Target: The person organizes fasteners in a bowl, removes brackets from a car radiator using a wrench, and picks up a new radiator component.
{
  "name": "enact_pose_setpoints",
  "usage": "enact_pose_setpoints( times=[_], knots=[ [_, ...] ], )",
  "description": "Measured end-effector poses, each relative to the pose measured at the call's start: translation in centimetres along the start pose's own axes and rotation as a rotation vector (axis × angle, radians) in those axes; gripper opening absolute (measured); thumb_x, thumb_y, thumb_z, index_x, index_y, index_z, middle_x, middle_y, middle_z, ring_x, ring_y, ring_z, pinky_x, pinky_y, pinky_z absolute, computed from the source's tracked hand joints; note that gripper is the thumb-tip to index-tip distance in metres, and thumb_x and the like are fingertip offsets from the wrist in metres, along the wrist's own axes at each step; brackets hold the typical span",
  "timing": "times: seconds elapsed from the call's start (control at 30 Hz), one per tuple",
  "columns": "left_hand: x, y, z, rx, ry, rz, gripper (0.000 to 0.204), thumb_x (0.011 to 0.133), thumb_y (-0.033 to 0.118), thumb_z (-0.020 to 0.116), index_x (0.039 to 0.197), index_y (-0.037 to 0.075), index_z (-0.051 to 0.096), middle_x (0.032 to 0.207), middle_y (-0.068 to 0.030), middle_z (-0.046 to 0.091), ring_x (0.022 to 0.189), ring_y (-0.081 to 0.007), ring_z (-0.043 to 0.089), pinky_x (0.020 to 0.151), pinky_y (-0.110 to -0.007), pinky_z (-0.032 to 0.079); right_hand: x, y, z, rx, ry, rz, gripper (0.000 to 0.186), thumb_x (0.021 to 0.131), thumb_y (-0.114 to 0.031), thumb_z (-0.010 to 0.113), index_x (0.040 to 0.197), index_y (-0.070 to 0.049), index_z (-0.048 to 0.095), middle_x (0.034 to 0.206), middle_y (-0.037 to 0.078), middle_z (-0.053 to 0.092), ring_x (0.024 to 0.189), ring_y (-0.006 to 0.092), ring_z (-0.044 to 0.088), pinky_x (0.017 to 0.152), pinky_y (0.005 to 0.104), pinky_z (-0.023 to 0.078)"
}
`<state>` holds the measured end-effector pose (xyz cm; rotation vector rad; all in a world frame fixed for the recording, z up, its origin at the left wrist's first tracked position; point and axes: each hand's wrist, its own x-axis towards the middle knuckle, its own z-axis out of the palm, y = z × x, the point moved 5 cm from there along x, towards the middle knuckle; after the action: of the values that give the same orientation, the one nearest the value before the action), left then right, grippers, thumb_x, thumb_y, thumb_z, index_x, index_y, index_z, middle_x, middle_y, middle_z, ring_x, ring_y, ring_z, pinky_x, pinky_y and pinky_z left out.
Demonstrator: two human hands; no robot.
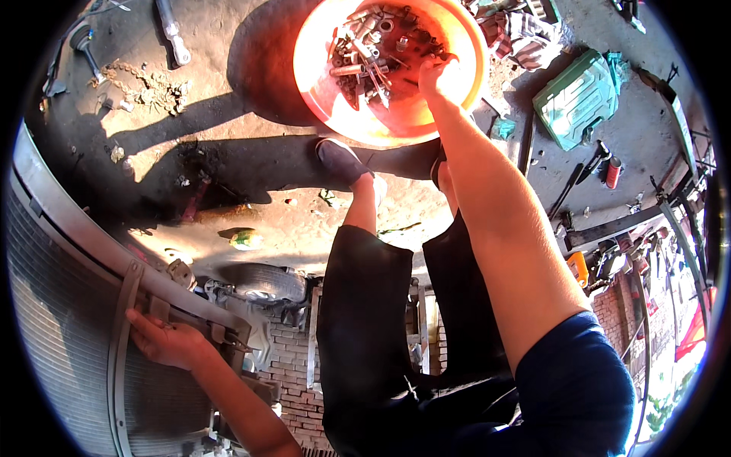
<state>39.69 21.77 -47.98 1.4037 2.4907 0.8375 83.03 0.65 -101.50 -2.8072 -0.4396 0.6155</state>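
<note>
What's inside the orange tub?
In the tub: a jumble of metal pieces, some tubular, and the right hand at its right side. Whatever lies under the hand or beneath the top pieces is covered.

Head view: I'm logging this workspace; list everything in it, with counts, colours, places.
Basin: one, orange, top centre
Metal parts: many, grey, inside basin
Case: one, green, upper right
Can: one, red, right side
Striped cloth: one, dark and pale, upper right
Metal bar: one, grey, upper left
Tyre: one, dark, left of centre
Ridged panel: one, grey, left edge
Bricks: many, reddish, lower centre
Smaller clutter: uncountable, mixed, scattered
Trousers: one pair, black, centre
Left hand: one, bare, at panel
Right hand: one, bare, in basin
</note>
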Motion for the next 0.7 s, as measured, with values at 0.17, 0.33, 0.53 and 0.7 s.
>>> enact_pose_setpoints(
  times=[0.17,0.33,0.53,0.7],
  knots=[
    [0.0,-0.3,-1.2,-0.003,0.028,0.003,0.034,0.097,0.035,0.074,0.085,0.008,0.058,0.075,0.0039,0.04,0.071,-0.0087,0.039,0.076,-0.027,0.035,-5.6,-5.8,-2.2,-0.07,-0.547,-0.03,0.046,0.084,-0.04,0.068,0.108,-0.002,0.071,0.106,0.024,0.074,0.1,0.0377,0.072,0.092,0.0441,0.056],
    [0.2,-0.1,-0.9,0.127,0.016,0.055,0.041,0.103,0.04,0.065,0.096,0.0,0.064,0.08,0.0005,0.045,0.073,-0.0106,0.041,0.071,-0.027,0.037,-9.0,-7.2,-2.0,-0.12,-0.771,-0.011,0.057,0.081,-0.052,0.075,0.108,-0.001,0.073,0.105,0.02,0.076,0.101,0.0336,0.073,0.091,0.043,0.057],
    [-0.1,-0.2,-1.1,0.097,0.072,0.03,0.043,0.102,0.041,0.066,0.102,-0.003,0.067,0.081,0.0013,0.047,0.072,-0.0085,0.039,0.068,-0.024,0.036,-8.5,-7.8,-2.5,-0.119,-0.811,-0.09,0.057,0.082,-0.054,0.074,0.102,0.0,0.075,0.1,0.022,0.075,0.097,0.0358,0.073,0.088,0.0444,0.057],
    [0.6,-0.9,-1.3,0.033,0.054,0.031,0.047,0.1,0.041,0.069,0.108,-0.005,0.067,0.083,0.001,0.05,0.072,-0.0075,0.04,0.068,-0.023,0.036,-7.1,-3.2,-1.6,0.052,-0.699,-0.218,0.048,0.088,-0.047,0.071,0.104,-0.002,0.074,0.098,0.022,0.074,0.093,0.0394,0.072,0.087,0.0472,0.056]
  ],
)
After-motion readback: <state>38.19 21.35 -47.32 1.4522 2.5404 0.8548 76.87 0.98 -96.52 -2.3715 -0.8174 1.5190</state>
